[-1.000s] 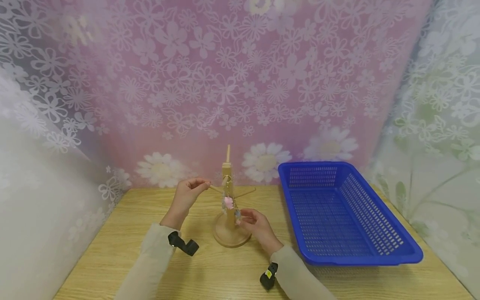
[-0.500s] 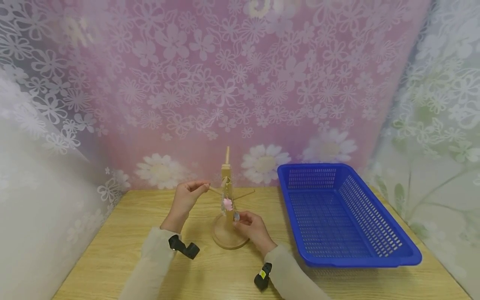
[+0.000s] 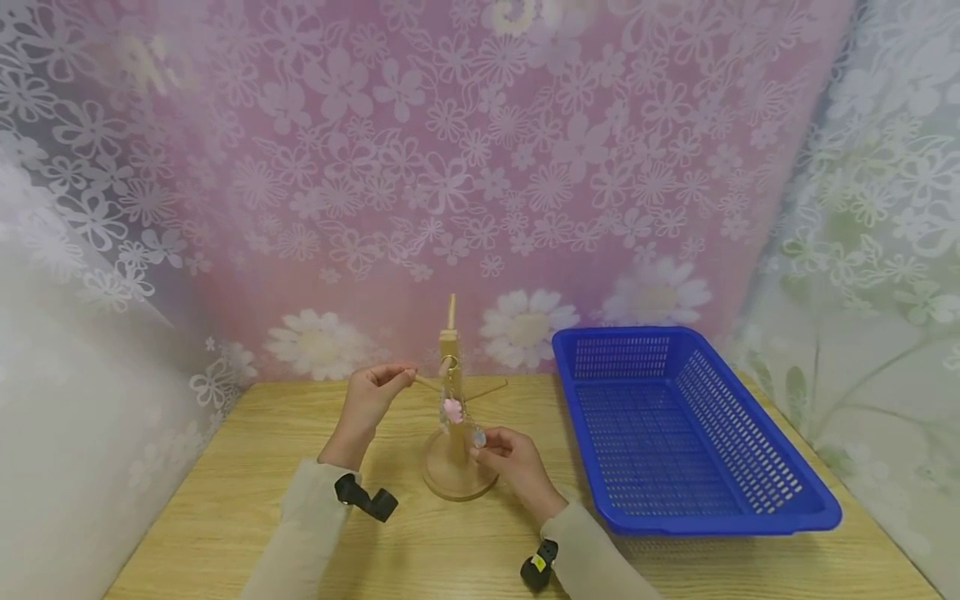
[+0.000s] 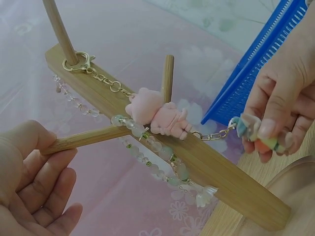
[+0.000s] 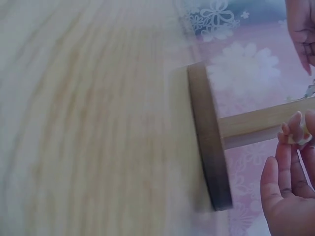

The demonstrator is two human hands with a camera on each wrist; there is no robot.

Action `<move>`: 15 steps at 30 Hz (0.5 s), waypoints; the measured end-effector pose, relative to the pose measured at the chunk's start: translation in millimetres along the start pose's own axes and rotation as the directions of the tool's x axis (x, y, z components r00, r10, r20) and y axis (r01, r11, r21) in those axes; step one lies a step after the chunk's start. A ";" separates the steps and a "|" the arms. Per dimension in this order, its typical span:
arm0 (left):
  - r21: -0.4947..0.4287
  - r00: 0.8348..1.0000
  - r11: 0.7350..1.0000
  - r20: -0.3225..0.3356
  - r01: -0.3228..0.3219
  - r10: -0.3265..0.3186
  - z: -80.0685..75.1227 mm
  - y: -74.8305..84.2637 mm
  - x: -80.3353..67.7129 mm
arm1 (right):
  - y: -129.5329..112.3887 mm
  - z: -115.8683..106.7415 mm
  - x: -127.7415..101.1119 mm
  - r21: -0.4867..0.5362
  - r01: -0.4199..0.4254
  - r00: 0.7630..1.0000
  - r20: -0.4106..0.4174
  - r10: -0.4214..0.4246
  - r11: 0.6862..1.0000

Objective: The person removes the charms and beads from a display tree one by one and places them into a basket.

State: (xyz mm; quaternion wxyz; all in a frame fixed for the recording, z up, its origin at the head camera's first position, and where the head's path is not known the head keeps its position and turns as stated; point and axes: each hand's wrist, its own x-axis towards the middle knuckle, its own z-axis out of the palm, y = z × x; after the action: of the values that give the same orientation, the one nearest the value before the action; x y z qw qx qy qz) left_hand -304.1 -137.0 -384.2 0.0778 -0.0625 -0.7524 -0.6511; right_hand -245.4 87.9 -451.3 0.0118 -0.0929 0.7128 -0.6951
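Observation:
A wooden stand (image 3: 457, 452) with a round base and several pegs stands upright on the table. My left hand (image 3: 367, 408) pinches the end of one peg (image 4: 91, 139) between thumb and fingertips. From another peg hangs a keychain by its gold ring, with a pink animal figure (image 4: 157, 113) midway along it. My right hand (image 3: 521, 468) pinches the colourful charm (image 4: 244, 126) at the keychain's lower end and draws its chain out to the right of the post. A beaded strand (image 4: 160, 169) with a pale flower-shaped end hangs over the peg that my left hand holds.
To the right, a blue plastic basket (image 3: 592, 467) with perforated walls sits on the wooden table (image 3: 247, 508). Behind the table hangs a pink flowered cloth (image 3: 420, 208). More pale bead strings (image 4: 78, 103) hang on the stand's far side.
My right hand shifted slightly toward the post, then back to the right with the charm, which now stands a little farther from the post. My left hand stays on the peg.

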 end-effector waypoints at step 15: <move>-0.025 1.000 1.000 0.006 -0.002 0.002 0.6 0.4 -1.2 | -22.1 1.3 -5.7 -0.022 0.014 0.997 -0.076 -0.016 1.000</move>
State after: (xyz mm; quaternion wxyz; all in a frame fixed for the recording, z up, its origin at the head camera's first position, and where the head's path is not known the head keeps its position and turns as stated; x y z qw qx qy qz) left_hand -302.9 -136.4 -384.1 0.0754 -0.0664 -0.7442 -0.6603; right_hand -237.0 87.1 -430.0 -0.0216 -0.0720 0.7193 -0.6906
